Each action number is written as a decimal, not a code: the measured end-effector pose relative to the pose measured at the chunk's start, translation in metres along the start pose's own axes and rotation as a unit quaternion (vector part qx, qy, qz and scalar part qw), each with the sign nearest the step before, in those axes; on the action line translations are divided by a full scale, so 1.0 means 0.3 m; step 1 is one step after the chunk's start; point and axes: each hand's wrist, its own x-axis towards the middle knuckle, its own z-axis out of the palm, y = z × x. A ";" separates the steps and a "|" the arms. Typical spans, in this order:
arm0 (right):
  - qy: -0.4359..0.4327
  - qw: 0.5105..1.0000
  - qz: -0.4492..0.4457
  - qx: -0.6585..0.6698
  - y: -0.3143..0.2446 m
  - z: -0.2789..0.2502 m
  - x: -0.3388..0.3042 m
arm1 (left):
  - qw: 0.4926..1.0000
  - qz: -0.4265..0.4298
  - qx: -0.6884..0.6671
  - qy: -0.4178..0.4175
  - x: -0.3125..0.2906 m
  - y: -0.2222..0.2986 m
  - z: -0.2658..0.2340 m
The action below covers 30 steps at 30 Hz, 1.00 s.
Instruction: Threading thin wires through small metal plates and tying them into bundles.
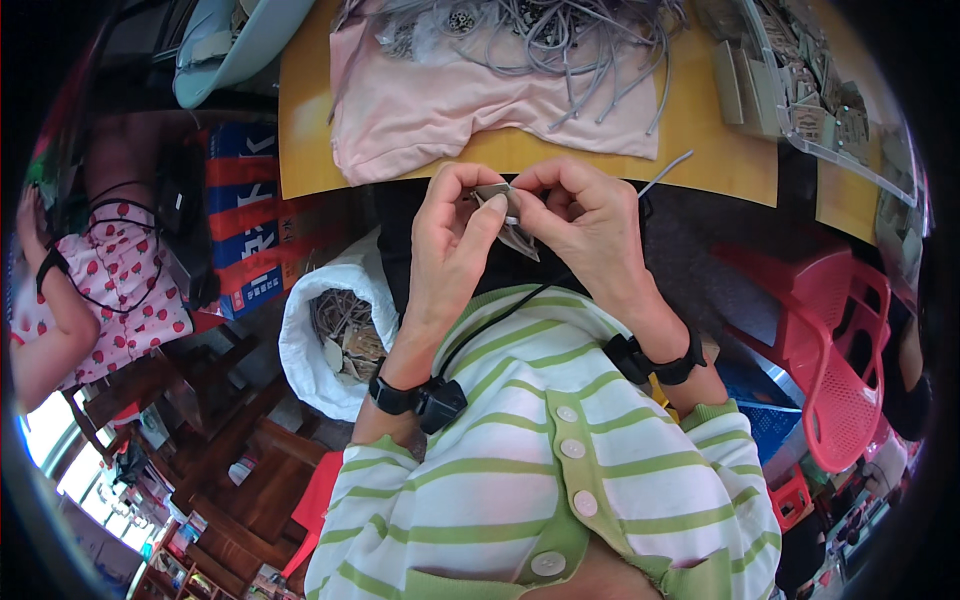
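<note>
Both hands meet in front of my body, just off the table's near edge. Between my left thumb and fingers (pixel 452 225) is pinched a small grey-beige card (pixel 492 191). My right hand (pixel 590 215) closes on the card's other side, thumb and forefinger pressed together near its edge. A grey piece (pixel 520 241) hangs below the fingertips; its kind is hard to make out. From behind my right hand sticks out the end of a grey cord (pixel 667 172). Whether it joins the card is hidden by the fingers.
On the yellow table (pixel 740 165), a pink cloth (pixel 400 110) lies under tangled grey cords (pixel 570 40). A clear bin (pixel 835 150) of small cards stands right. A white sack (pixel 300 350) sits by my left side, a red chair (pixel 840 360) at right. Another person (pixel 110 270) sits left.
</note>
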 end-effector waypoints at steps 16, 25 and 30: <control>-0.038 0.999 -0.003 0.032 0.002 -0.041 0.007 | 0.994 -0.073 -0.080 -0.023 0.017 0.031 -0.023; -0.087 0.993 0.030 0.076 0.013 -0.052 0.019 | 0.993 -0.064 -0.095 0.011 0.022 0.003 -0.039; -0.114 0.992 -0.035 0.038 -0.012 -0.069 0.023 | 0.992 -0.075 -0.098 -0.019 0.026 0.017 -0.047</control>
